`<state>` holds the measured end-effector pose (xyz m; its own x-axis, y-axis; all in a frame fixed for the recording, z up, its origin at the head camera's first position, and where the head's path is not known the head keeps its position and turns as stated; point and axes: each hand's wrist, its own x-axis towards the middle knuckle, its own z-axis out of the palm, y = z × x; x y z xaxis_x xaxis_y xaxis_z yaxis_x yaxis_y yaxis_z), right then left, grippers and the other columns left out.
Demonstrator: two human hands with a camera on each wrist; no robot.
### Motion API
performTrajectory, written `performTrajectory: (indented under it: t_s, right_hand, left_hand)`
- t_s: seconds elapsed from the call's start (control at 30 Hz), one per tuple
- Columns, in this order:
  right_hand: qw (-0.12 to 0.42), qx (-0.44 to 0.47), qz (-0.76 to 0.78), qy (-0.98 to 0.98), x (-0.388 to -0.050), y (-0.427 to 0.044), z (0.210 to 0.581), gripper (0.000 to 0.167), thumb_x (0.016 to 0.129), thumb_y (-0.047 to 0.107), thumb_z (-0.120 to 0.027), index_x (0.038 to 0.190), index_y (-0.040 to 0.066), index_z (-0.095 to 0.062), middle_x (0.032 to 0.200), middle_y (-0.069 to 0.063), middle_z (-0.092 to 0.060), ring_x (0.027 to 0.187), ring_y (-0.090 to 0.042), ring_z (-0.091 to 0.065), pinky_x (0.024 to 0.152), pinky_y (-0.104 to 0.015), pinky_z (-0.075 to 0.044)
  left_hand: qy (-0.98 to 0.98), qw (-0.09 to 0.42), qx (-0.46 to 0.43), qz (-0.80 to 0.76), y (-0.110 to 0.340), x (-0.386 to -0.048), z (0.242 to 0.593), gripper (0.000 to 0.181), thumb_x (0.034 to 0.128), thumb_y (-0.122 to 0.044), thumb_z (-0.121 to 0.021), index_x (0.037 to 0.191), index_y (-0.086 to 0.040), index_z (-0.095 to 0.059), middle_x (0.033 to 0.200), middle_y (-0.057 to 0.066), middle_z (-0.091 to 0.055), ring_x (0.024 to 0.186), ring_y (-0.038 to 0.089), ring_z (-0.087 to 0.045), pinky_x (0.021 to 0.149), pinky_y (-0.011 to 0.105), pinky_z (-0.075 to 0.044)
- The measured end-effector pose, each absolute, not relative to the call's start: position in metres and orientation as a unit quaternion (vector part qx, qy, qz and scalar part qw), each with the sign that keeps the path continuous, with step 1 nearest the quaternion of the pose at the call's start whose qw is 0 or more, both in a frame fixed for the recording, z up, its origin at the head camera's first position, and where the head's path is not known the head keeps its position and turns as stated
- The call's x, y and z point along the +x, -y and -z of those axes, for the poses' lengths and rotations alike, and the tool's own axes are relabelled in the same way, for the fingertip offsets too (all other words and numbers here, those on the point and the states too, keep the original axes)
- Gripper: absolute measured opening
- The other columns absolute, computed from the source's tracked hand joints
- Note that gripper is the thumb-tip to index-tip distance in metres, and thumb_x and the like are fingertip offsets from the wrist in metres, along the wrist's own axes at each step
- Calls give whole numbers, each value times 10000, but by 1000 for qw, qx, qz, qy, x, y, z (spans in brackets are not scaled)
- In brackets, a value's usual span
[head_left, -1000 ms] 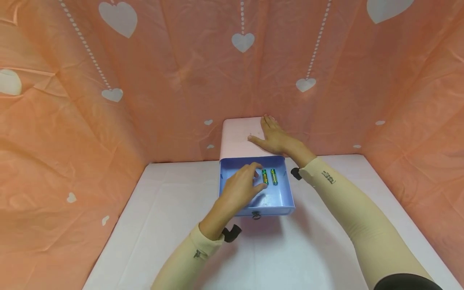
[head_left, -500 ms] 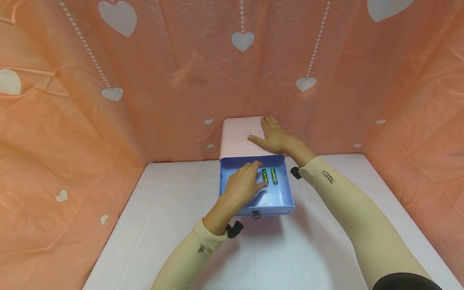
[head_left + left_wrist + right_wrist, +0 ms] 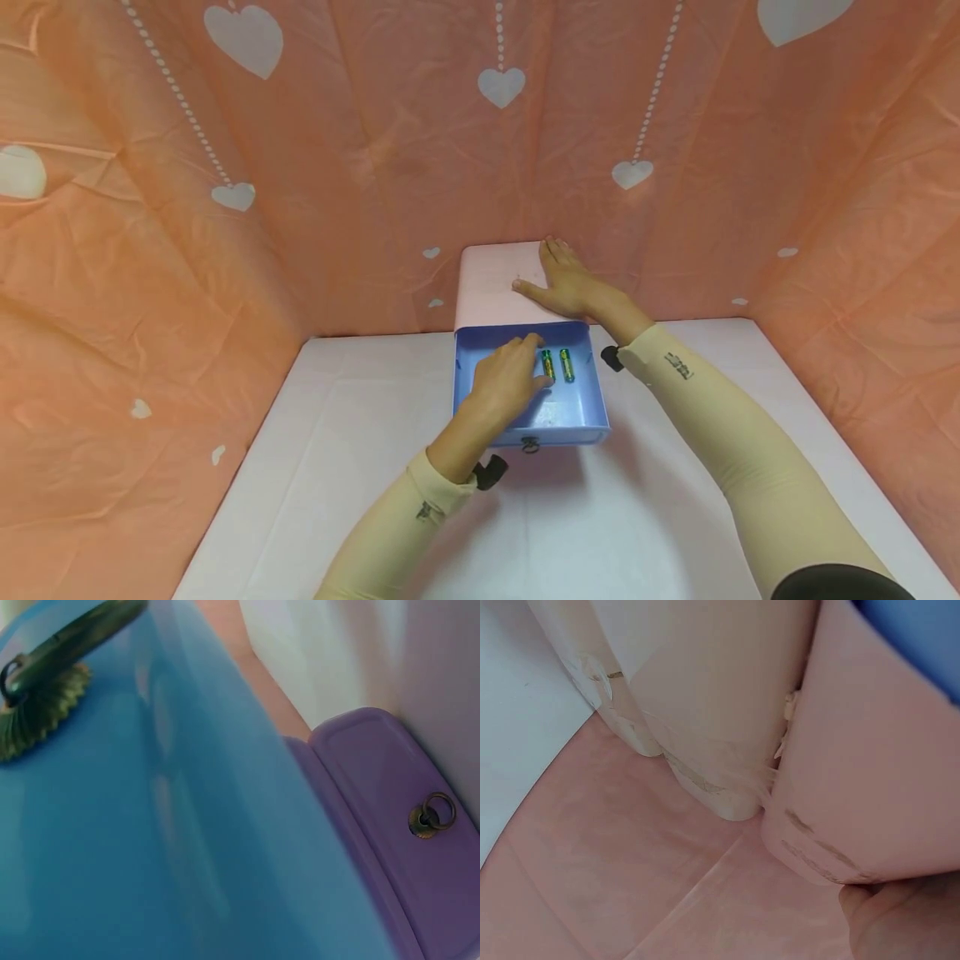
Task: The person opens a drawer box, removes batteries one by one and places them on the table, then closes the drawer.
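Note:
A pink drawer box (image 3: pixel 491 287) stands at the back of the table, its blue drawer (image 3: pixel 570 412) pulled out toward me. Two green batteries (image 3: pixel 567 366) lie side by side inside the drawer. My left hand (image 3: pixel 504 379) reaches over the drawer's left half, thumb and forefinger spread beside the left battery (image 3: pixel 548 365). Whether they touch it is hard to tell. My right hand (image 3: pixel 567 285) rests on the box top with fingers stretched out; part of the hand (image 3: pixel 900 919) shows in the right wrist view. The left wrist view is filled by the blue drawer front (image 3: pixel 172 825).
A ring pull (image 3: pixel 530 445) hangs on the drawer front. Below it, the left wrist view has a purple drawer (image 3: pixel 382 810) with its own ring. Cream rounded shapes (image 3: pixel 705 697) stand beside the pink box. Orange cloth (image 3: pixel 375 167) with hearts closes off the back and sides.
My left hand has shifted slightly to the right and forward over the drawer. The right hand, the box and both batteries have stayed in place.

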<state>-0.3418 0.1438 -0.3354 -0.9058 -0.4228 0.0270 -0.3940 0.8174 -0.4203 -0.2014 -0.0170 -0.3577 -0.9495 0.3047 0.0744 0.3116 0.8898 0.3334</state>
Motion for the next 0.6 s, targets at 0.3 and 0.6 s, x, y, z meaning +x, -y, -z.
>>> performTrajectory:
  t_s: [0.3,0.6]
  right_hand:
    - [41,-211,213,-953,-343,-143,337,1102,1041,740,-406,1681,-31,52,1777,-206,130,1646,-322,161,1339,-451,71]
    - [48,-207,209,-955,-344,-144,337,1117,1031,766,-383,1679,-7,96,1774,-173,171,1642,-302,184,1338,-461,69]
  left_hand:
    - [979,12,-153,135,13,-202,360,563,968,-357,-826,1437,-99,-651,1323,116,-713,1160,279,-721,855,453,-642]
    - [981,14,-154,115,9,-203,363,563,974,-351,-821,1441,-85,-654,1304,125,-703,1151,276,-715,839,440,-649]
